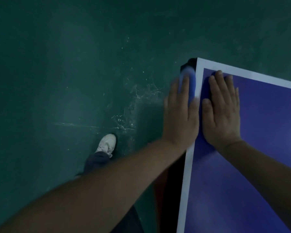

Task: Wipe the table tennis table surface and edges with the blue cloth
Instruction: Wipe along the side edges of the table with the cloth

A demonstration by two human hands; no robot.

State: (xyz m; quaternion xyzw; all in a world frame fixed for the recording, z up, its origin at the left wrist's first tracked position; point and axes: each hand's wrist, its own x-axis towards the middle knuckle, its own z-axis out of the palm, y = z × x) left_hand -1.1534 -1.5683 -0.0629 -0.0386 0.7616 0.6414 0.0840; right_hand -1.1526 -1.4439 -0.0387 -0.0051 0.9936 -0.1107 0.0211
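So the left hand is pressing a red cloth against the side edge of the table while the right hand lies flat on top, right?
Not quite: the cloth is blue, not red, as the head view shows. The left hand presses it against the table's side edge near the corner, and the right hand lies flat on top.

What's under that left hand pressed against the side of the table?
A blue cloth shows past the left hand's fingers, against the table's edge near the corner. The rest of it is hidden beneath the hand.
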